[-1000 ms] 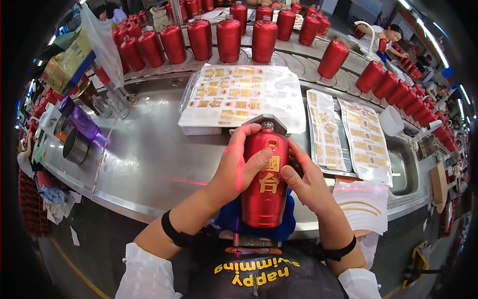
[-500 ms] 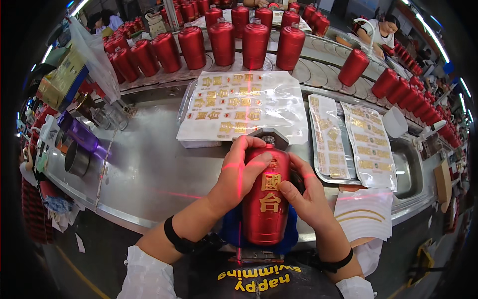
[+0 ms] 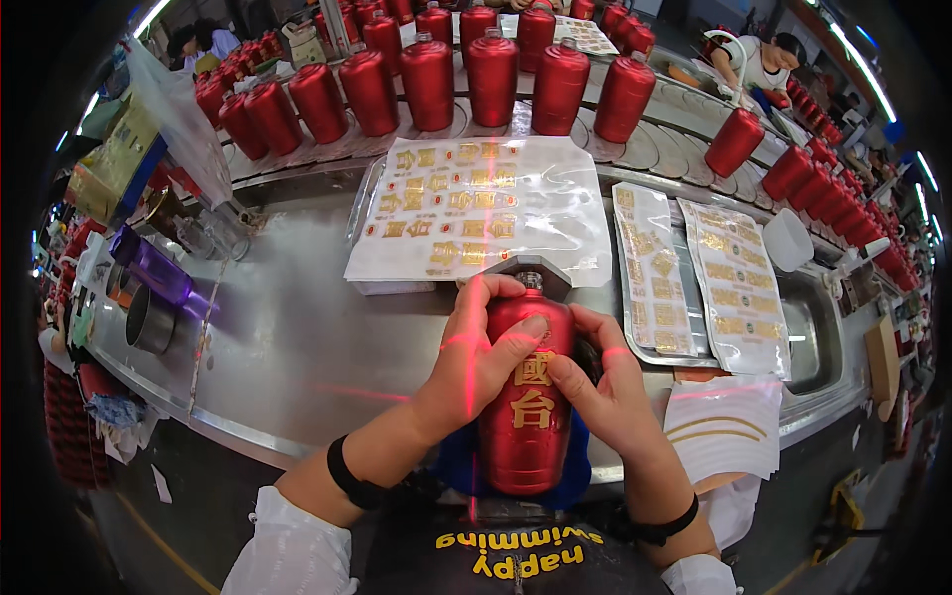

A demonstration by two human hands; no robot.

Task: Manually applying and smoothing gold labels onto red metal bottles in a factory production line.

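The red bottle (image 3: 526,456) lies over a blue cloth (image 3: 577,471) at the table's near edge, neck pointing away from the person, gold lettering up. The left hand (image 3: 474,355) is clamped on its left shoulder, the right hand (image 3: 617,392) on its right side (both thumbs rest on the front and cover part of it). A grey block (image 3: 548,282) stands just behind the neck.

The steel table (image 3: 297,347) is shiny, with a sink (image 3: 818,337) at the right; beyond it runs a curved conveyor (image 3: 635,151) with upright red bottles (image 3: 428,87). Tube lights (image 3: 861,77) hang over the room, a co-worker (image 3: 766,67) sits at the far right, and the floor (image 3: 188,486) is dark.

A gold-printed sheet (image 3: 446,203) lies past the block, between bottle and conveyor. To its right, a tray (image 3: 691,273) bears narrower sheets, with a white tub (image 3: 787,241) beside it. At left stand a metal cup (image 3: 154,319) and a purple container (image 3: 157,268), below a hanging plastic bag (image 3: 180,114).
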